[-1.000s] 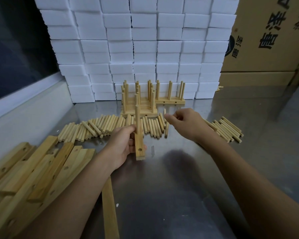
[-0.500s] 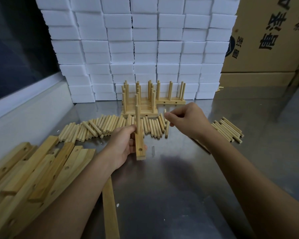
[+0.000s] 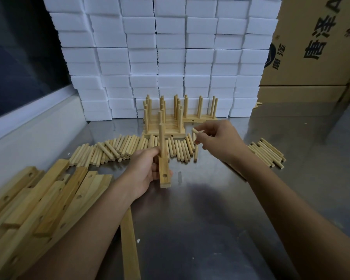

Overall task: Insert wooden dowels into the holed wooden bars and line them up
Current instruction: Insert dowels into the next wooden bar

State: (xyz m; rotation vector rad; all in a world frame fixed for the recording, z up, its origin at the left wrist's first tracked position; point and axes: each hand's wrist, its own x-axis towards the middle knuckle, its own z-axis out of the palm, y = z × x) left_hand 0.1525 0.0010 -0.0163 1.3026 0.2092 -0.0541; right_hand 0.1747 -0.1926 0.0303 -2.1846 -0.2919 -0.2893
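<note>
My left hand (image 3: 144, 172) grips a holed wooden bar (image 3: 164, 174) lying end-on toward me on the steel table, with one dowel (image 3: 161, 138) standing upright in it and an empty hole near its front end. My right hand (image 3: 220, 142) pinches a loose dowel (image 3: 197, 131) in the air, up and to the right of the bar. A row of loose dowels (image 3: 117, 148) lies across the table behind my hands. Finished bars with upright dowels (image 3: 164, 116) stand in a group further back.
A heap of bare holed bars (image 3: 38, 201) lies at the left, and one bar (image 3: 129, 245) lies under my left forearm. A second dowel pile (image 3: 268, 151) lies at the right. White foam blocks (image 3: 160, 57) and cardboard boxes (image 3: 315, 47) wall the back of the steel table (image 3: 210, 219).
My right hand has lifted a dowel from the row and risen slightly up and right. The left hand and its bar have stayed in place.
</note>
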